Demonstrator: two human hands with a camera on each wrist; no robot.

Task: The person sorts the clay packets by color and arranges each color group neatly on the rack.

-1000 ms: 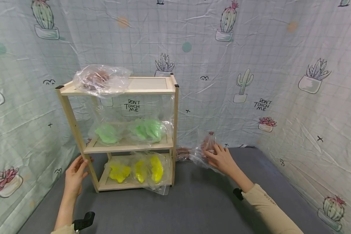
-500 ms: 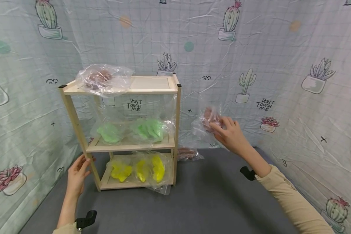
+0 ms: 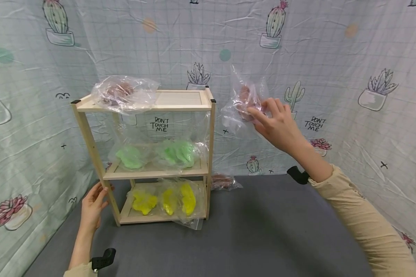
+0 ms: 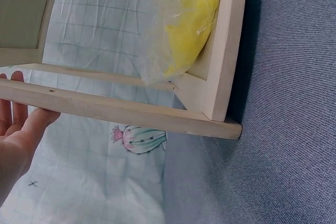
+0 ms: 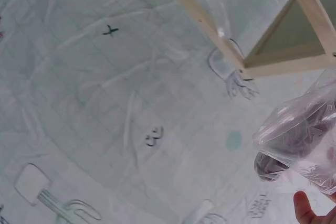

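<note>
My right hand (image 3: 279,125) pinches a clear plastic bag (image 3: 244,104) with something reddish-brown inside, holding it in the air right of the wooden shelf rack (image 3: 180,107). In the right wrist view the bag (image 5: 302,140) is partly cut off by the frame edge. My left hand (image 3: 93,204) holds the rack's front left post (image 3: 93,154), thumb in front and fingers behind it. On the top board lies another bag of reddish-brown contents (image 3: 119,94). Bags of light green contents (image 3: 176,153) rest on the middle shelf, and bags of yellow contents (image 3: 144,202) on the bottom one.
One more bag with reddish-brown contents (image 3: 225,181) lies on the dark grey tabletop (image 3: 263,223), close to the rack's right side. A cactus-print sheet (image 3: 332,77) hangs behind and along both sides.
My right hand has lifted the reddish-brown bag off the tabletop to about the height of the rack's top board. The left hand stays on the post.
</note>
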